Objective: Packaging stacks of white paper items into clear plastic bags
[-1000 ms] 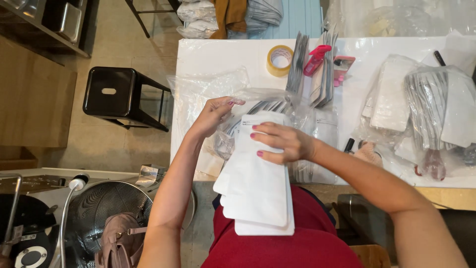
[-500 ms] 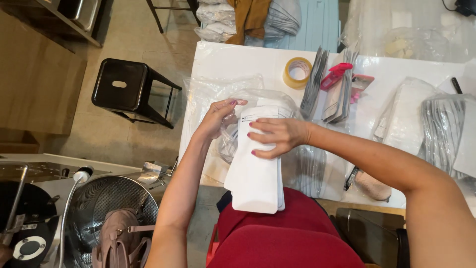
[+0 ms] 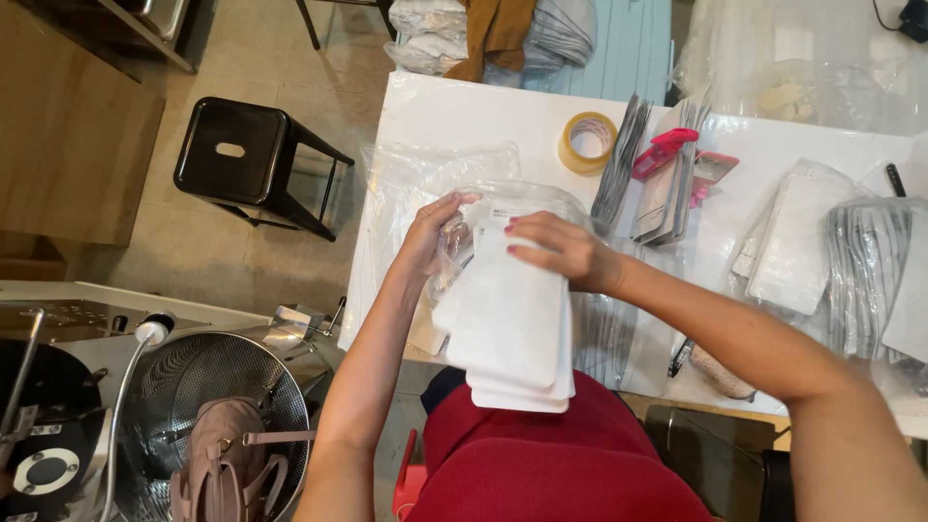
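Observation:
I hold a stack of white flat pouches (image 3: 510, 329) over the near edge of a white table (image 3: 464, 116). My right hand (image 3: 556, 253) grips the stack's top from the right, fingers across its face. A clear plastic bag (image 3: 464, 208) covers the stack's top end, and my left hand (image 3: 432, 232) pinches that bag on the left side. The lower end of the stack hangs over my red-clad lap (image 3: 551, 464).
A tape roll (image 3: 587, 143), upright grey pouches with a pink-red tool (image 3: 667, 155), and bagged pouch piles (image 3: 841, 261) lie on the table. A black stool (image 3: 242, 155) stands left. A metal bowl holding a pink handbag (image 3: 227, 454) sits at lower left.
The white stack has slid farther into the clear bag and up toward the table. Both hands stayed on it. The camera view shifted.

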